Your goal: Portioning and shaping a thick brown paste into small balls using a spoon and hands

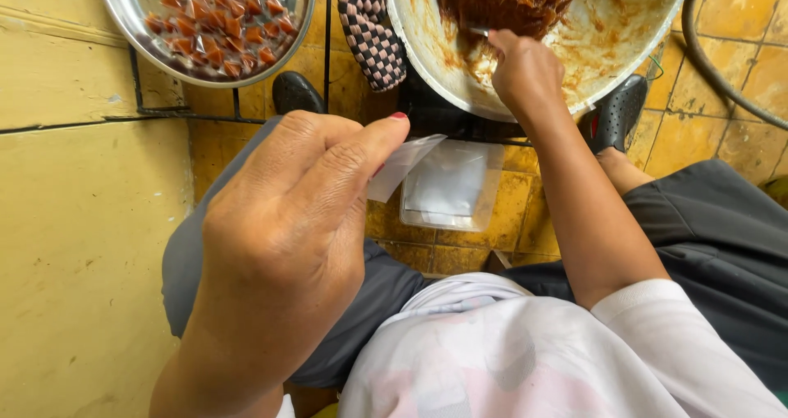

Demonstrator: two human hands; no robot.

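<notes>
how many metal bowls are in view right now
2. One metal bowl at top left holds small wrapped pieces; the other at top right holds brown paste. Both run past the frame's top edge.

The large smeared bowl point(624, 32) and the brown paste point(505, 0) in it are cut off by the top edge, as is the steel dish point(123, 8) of wrapped brown pieces. Only a short metal stub of the utensil point(480, 31) gripped by the right hand point(525, 69) is seen; its working end is buried in paste. The left hand's point(287, 221) fingers are hidden behind its back, and part of the clear wrapper point(402, 165) is covered by the thumb
</notes>
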